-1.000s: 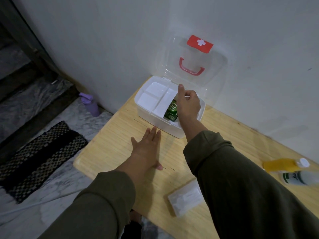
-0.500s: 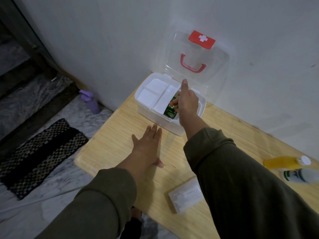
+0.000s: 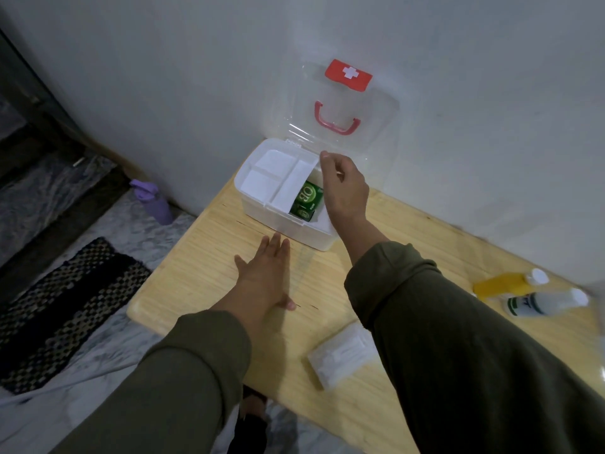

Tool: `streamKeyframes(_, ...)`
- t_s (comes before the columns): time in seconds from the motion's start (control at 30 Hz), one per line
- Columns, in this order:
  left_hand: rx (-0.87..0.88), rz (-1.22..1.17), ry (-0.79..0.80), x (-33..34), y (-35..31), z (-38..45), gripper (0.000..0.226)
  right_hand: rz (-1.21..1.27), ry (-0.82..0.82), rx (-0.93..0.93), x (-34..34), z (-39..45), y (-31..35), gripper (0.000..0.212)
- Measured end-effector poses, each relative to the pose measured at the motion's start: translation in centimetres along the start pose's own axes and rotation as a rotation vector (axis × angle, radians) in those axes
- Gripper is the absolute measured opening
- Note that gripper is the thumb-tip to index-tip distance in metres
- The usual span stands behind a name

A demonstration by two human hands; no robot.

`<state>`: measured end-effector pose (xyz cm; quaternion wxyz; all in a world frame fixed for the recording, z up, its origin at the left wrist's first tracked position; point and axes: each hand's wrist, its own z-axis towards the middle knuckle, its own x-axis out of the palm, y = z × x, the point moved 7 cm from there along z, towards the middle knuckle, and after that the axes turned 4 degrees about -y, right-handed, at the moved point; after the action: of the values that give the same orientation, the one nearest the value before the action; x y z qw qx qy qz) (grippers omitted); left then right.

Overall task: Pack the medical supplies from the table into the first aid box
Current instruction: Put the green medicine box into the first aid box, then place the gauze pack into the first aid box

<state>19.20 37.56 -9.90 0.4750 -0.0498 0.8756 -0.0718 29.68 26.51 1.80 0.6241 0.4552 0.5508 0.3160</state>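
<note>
The white first aid box stands open at the table's far edge, its clear lid with a red handle leaning back on the wall. A white divider tray covers its left part. A green carton lies inside, to the right of the tray. My right hand hovers just above the carton, fingers loosely apart and holding nothing. My left hand lies flat on the table in front of the box. A white gauze packet lies near the front edge.
A yellow bottle and a white bottle lie on their sides at the right of the wooden table. On the floor to the left stand a purple bottle and a woven mat.
My right hand has lifted out of the box and let go of the green carton, which now lies inside. My left hand has stayed flat on the table.
</note>
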Motion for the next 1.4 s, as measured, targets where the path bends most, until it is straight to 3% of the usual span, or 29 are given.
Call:
streamKeyframes(0.17, 0.015, -0.054, 0.003, -0.7, -1.1, -1.2, 0.113, -0.204, 0.039, -0.206, -4.2, -1.4, 1.0, 0.049)
streamKeyframes(0.47, 0.200, -0.193, -0.009, -0.8, -7.9, -6.6, 0.089, -0.518, 0.176, -0.245, -12.2, -8.5, -4.6, 0.061)
streamKeyframes(0.8, 0.206, -0.269, -0.013, 4.3, -8.2, -11.7, 0.112, -0.761, 0.469, -0.373, -13.7, -17.3, -12.1, 0.072)
streamKeyframes(0.97, 0.186, -0.233, -0.071, 5.7, -8.1, -11.8, 0.102, -0.887, 0.580, -0.371, -12.7, -18.4, -13.5, 0.074)
streamKeyframes(1.4, 0.217, -0.307, -0.176, 4.9, -7.1, -11.2, 0.074, -0.900, 0.523, -0.405, -11.4, -18.0, -13.4, 0.067)
